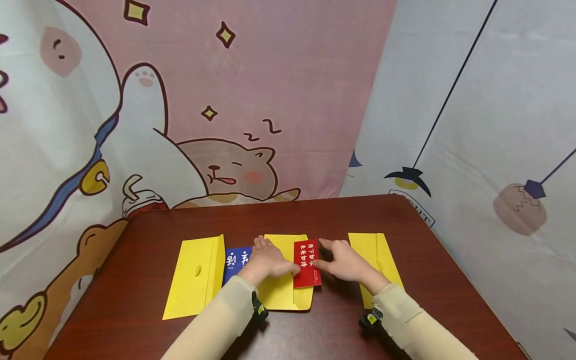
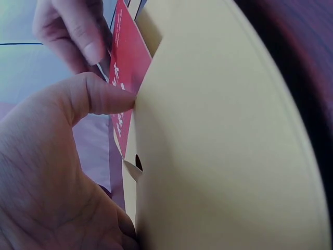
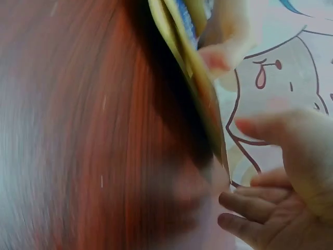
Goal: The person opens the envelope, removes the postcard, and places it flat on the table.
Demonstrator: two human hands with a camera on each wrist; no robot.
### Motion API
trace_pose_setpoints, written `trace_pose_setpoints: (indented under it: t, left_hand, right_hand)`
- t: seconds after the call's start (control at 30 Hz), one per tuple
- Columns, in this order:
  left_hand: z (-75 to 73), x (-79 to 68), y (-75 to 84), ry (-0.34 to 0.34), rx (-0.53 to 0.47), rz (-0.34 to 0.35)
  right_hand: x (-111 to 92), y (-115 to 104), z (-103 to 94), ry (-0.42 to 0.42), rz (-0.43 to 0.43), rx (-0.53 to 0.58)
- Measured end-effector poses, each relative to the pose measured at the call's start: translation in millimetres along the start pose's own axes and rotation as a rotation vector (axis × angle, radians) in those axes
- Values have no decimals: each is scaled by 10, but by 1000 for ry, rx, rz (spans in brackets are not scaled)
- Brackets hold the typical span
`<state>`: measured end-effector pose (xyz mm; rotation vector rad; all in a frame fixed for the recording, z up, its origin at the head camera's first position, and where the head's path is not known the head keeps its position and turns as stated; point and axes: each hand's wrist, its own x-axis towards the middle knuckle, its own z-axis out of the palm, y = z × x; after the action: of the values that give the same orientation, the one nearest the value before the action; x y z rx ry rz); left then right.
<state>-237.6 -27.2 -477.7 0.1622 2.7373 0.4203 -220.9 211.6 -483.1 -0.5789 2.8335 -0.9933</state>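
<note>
A red card (image 1: 303,272) with white writing lies over the flap side of the middle yellow envelope (image 1: 276,295), sticking out past its right edge. My left hand (image 1: 266,261) rests on this envelope with fingers extended. Its thumb (image 2: 112,98) touches the envelope right beside the card. On the card's other side is my right hand (image 1: 344,261), its thumb over the card's right edge in the head view. From the right wrist, the thumb (image 3: 260,127) and fingers stand apart around the card's end. A blue card (image 1: 234,257) with white writing lies left of my left hand, partly hidden by it.
A second yellow envelope (image 1: 186,280) lies at the left, its flap edge beside the blue card. Another yellow envelope (image 1: 366,245) lies partly under my right forearm. The dark red-brown table (image 1: 288,217) meets a cartoon-printed cloth (image 1: 288,75) behind.
</note>
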Motion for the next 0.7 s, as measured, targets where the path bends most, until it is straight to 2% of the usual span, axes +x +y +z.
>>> trace_pose_setpoints:
  t: [0.13,0.23,0.33,0.5,0.7]
  left_hand:
    - [2,-2,8,2,5,-4]
    - [4,-4,15,2,8,-11]
    - [4,-4,21,0,8,-16]
    - [2,-1,22,-5,6,-21]
    - [19,4,18,-1,6,-20]
  right_hand:
    - [6,-11,35,129,113,171]
    - [10,-15,57,178,223,288]
    - [17,-12,78,167,308,433]
    - [19,-7,127,117,379,682]
    - [12,-19,184,81,423,810]
